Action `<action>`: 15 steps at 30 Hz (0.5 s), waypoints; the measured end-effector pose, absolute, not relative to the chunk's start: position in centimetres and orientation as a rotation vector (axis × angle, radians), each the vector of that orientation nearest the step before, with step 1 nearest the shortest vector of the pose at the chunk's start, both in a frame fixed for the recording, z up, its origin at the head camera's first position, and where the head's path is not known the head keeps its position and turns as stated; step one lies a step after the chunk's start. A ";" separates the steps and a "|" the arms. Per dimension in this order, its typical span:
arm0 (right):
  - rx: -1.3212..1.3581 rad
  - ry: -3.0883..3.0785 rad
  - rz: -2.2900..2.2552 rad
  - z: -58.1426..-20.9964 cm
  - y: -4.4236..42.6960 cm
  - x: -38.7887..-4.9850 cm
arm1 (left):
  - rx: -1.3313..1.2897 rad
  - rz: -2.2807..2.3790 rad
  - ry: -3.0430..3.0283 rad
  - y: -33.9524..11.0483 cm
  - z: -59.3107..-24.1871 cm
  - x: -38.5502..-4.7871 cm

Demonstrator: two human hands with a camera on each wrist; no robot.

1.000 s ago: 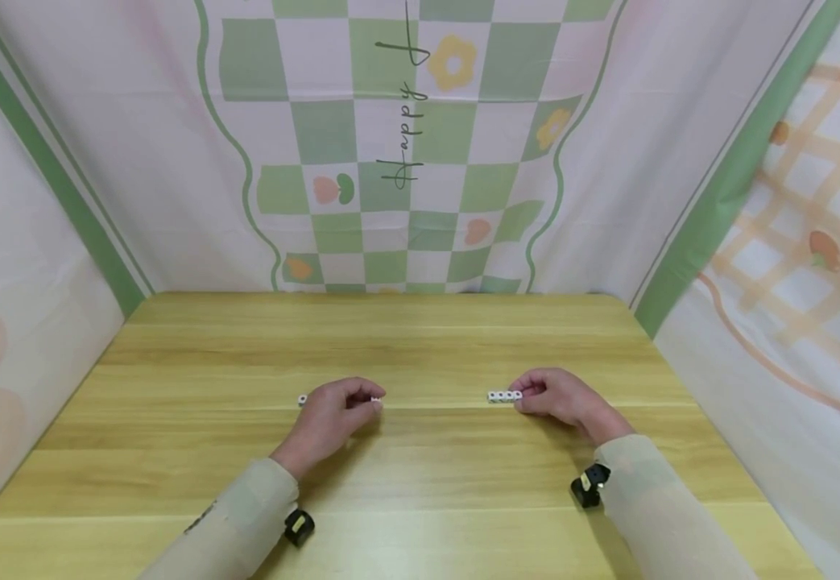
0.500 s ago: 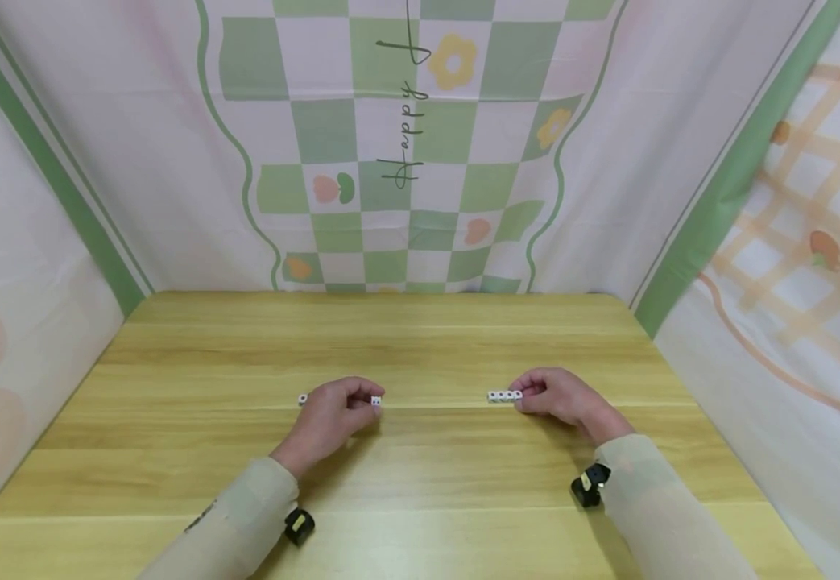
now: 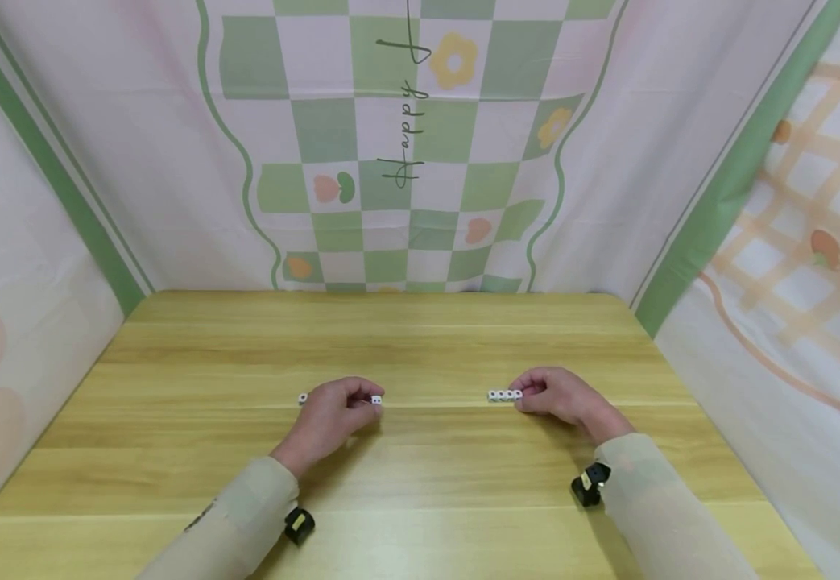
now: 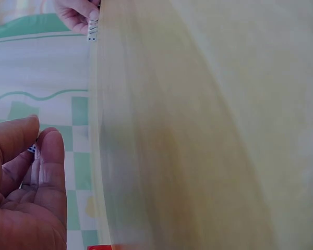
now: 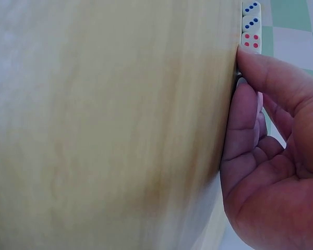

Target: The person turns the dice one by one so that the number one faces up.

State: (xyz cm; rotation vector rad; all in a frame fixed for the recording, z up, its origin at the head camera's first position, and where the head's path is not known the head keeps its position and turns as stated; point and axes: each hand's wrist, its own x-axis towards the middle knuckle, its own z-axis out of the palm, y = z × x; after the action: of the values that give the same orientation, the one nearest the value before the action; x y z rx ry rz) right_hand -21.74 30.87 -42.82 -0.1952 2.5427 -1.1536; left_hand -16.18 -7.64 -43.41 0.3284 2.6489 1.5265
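Note:
My left hand (image 3: 336,411) pinches a small white die (image 3: 377,399) between thumb and fingertips, low over the wooden table. Left of that hand, a second white die (image 3: 303,398) lies partly hidden behind the knuckles. My right hand (image 3: 560,395) grips the right end of a row of several white dice (image 3: 504,395) set side by side. In the right wrist view, the dice (image 5: 251,23) show blue and red pips, and the thumb and index finger are at the row's near end. Part of a dotted die (image 4: 32,149) shows between the left fingers in the left wrist view.
The wooden table (image 3: 420,483) fills the foreground. Behind it hangs a checked green-and-white curtain (image 3: 441,133), with more cloth at both sides. Each wrist carries a small black device (image 3: 300,526). A red edge (image 4: 99,247) shows at the bottom of the left wrist view.
The die in the left fingertips has turned and now shows more of its dotted face. Both hands and the row of dice stay in place.

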 end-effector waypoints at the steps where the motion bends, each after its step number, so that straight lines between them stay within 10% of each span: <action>1: -0.193 2.541 -1.155 -42.8 30.9 -21.7 | 0.327 1.525 2.649 -7.6 -43.4 -16.2; 15: -0.186 2.533 -1.168 -42.9 30.9 -21.7 | 0.358 1.520 2.657 -7.7 -43.5 -16.2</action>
State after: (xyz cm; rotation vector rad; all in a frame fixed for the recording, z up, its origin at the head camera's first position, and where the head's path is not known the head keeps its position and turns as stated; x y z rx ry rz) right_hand -21.73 30.87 -42.89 -0.1861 2.5329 -1.1680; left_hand -16.16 -7.67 -43.50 0.3578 2.6575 1.5205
